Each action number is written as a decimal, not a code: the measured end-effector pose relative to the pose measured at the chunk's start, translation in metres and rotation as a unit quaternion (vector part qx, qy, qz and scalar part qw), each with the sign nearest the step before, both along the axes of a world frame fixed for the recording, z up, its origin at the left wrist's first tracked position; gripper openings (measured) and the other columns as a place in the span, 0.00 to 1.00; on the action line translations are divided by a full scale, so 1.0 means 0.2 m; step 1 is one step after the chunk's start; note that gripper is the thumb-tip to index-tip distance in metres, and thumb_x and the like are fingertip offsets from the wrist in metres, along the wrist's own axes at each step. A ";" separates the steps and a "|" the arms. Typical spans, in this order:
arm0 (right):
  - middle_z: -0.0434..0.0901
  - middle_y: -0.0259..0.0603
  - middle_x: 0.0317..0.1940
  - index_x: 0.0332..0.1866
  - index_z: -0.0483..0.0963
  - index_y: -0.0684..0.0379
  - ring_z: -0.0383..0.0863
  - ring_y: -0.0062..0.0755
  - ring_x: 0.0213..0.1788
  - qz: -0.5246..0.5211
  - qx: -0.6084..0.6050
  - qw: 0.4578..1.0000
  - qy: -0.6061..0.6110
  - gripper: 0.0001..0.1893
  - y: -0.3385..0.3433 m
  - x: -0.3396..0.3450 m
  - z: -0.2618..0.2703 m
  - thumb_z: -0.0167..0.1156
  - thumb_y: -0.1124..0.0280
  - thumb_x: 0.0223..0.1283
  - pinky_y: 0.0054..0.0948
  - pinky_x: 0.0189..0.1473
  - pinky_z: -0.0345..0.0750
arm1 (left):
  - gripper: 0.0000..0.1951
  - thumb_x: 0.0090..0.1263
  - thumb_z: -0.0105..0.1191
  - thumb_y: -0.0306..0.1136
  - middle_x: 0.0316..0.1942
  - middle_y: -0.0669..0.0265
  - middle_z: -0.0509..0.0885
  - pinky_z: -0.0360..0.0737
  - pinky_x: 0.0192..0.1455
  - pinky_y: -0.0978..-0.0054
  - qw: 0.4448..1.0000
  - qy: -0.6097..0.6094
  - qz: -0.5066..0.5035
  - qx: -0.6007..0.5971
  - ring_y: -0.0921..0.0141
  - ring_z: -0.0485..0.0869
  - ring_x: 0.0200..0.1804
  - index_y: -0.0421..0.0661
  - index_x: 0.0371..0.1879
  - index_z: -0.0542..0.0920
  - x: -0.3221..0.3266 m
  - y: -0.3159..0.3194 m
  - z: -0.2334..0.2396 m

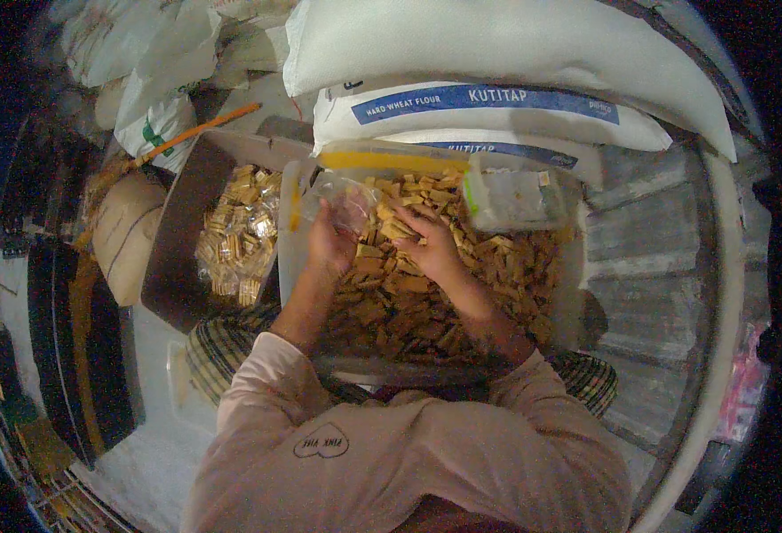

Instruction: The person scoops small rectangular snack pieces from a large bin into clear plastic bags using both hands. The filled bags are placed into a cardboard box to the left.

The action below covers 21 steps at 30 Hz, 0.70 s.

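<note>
My left hand (329,241) holds a small clear plastic bag (327,193) by its side, above the left part of a translucent plastic bin (288,266). In my right hand (434,243) are a few light-brown baked sticks (394,223), pinched between thumb and fingers close to the bag. Loose baked pieces (391,283), cut like biscuits or toasted bread, fill the bin beneath both hands. On the bin's far right part lies a pack of clear plastic bags (514,200) with a green edge.
Left of the bin stands a cardboard box (174,260) with several filled clear packets (237,230). White flour sacks (484,106) are stacked behind the bin. A broom with an orange handle (197,133) leans at the far left. Grey slats (637,250) lie to the right.
</note>
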State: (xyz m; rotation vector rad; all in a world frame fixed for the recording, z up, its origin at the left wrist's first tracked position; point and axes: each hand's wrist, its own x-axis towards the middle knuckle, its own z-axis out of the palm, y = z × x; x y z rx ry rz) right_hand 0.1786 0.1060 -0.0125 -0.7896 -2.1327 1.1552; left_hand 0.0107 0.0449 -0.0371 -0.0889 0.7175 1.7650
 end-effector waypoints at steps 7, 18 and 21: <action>0.70 0.40 0.49 0.48 0.72 0.57 0.68 0.40 0.51 -0.032 0.163 0.983 -0.075 0.25 -0.02 -0.08 0.12 0.65 0.72 0.37 0.33 0.52 0.67 | 0.15 0.66 0.43 0.39 0.46 0.62 0.75 0.71 0.50 0.73 0.996 0.058 -0.063 0.005 0.69 0.74 0.48 0.44 0.47 0.69 0.06 -0.01 0.11; 0.65 0.43 0.51 0.54 0.65 0.55 0.63 0.47 0.53 0.048 0.261 0.956 -0.128 0.30 -0.10 -0.19 0.19 0.63 0.68 0.39 0.40 0.56 0.60 | 0.10 0.64 0.44 0.33 0.36 0.65 0.77 0.74 0.41 0.73 1.000 0.011 -0.021 -0.011 0.71 0.76 0.39 0.44 0.41 0.71 0.07 -0.02 0.11; 0.61 0.47 0.53 0.55 0.62 0.55 0.61 0.48 0.53 0.012 0.176 0.979 -0.103 0.31 -0.11 -0.18 0.21 0.63 0.68 0.39 0.41 0.56 0.59 | 0.09 0.64 0.45 0.32 0.35 0.65 0.77 0.75 0.40 0.73 0.999 0.011 -0.032 -0.005 0.70 0.76 0.38 0.44 0.41 0.71 0.04 -0.03 0.11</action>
